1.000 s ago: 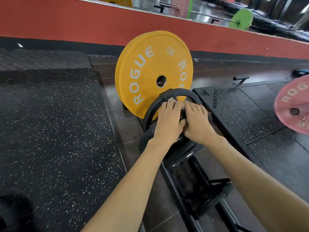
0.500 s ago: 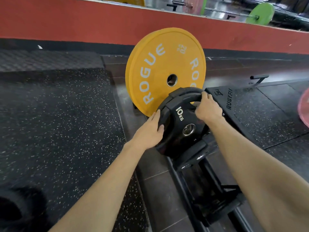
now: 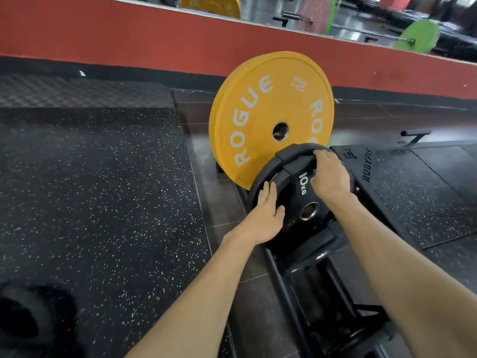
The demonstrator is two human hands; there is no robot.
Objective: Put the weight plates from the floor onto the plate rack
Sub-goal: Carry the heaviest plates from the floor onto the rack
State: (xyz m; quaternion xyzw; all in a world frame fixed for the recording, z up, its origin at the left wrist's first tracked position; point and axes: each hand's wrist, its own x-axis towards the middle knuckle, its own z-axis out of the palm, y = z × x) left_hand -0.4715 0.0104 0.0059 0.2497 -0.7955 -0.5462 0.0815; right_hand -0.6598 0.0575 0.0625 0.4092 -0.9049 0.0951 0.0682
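Observation:
A black 10 kg plate [image 3: 296, 200] stands on edge in the low black plate rack [image 3: 333, 288], just in front of a big yellow ROGUE plate [image 3: 260, 117] that stands upright in the same rack. My right hand [image 3: 329, 178] grips the black plate's top rim, fingers curled over the handle. My left hand [image 3: 263, 215] lies flat against the plate's left edge, fingers together. The plate's lower part is hidden by the rack bars.
A speckled rubber mat [image 3: 98, 192] covers the floor on the left. A black lifting platform [image 3: 413, 182] lies to the right. A red wall base [image 3: 154, 40] with a mirror above runs along the back. A dark round object [image 3: 28, 319] sits at the bottom left.
Both hands were together on the plate's top a second ago. The left hand moved down to the left edge and the right stayed on the top rim; the 10 kg face now shows.

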